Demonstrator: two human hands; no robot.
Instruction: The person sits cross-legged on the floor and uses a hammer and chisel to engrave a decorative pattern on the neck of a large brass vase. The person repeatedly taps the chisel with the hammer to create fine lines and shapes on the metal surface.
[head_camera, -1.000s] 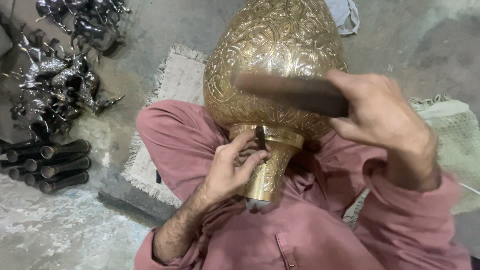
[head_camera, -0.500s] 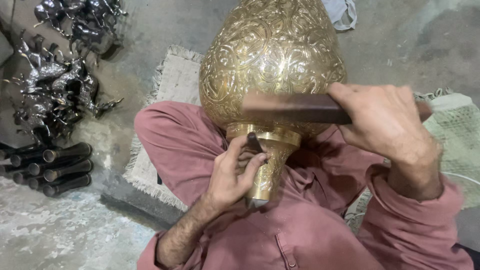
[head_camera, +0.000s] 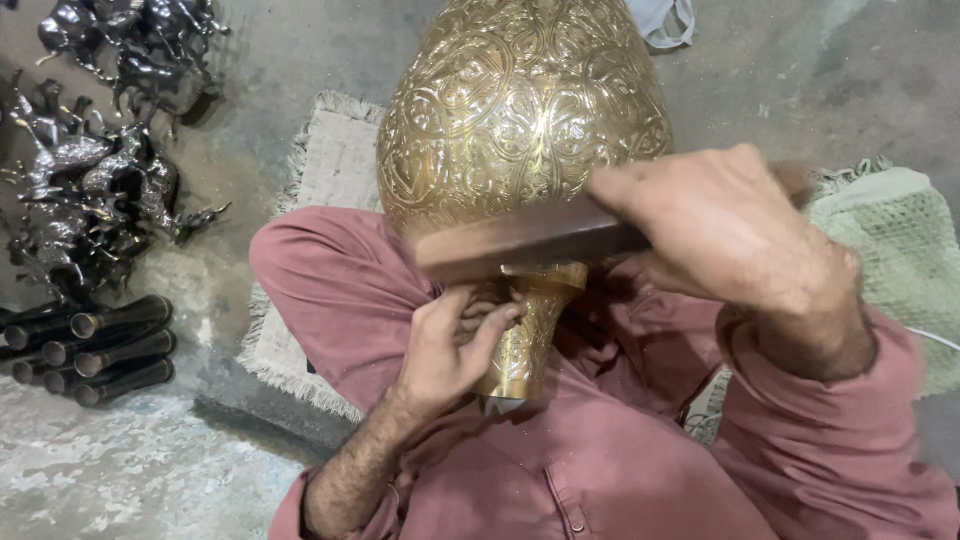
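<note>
My right hand (head_camera: 735, 235) gripping a dark wooden bar (head_camera: 530, 240) across the engraved brass vase (head_camera: 520, 110), my left hand (head_camera: 450, 345) pinching something small and hidden at its neck (head_camera: 525, 330), vase resting in my lap

No packages, labels, signs or screens observed in the head view. Nothing in view carries printed wrapping, tags or a display of any kind.
</note>
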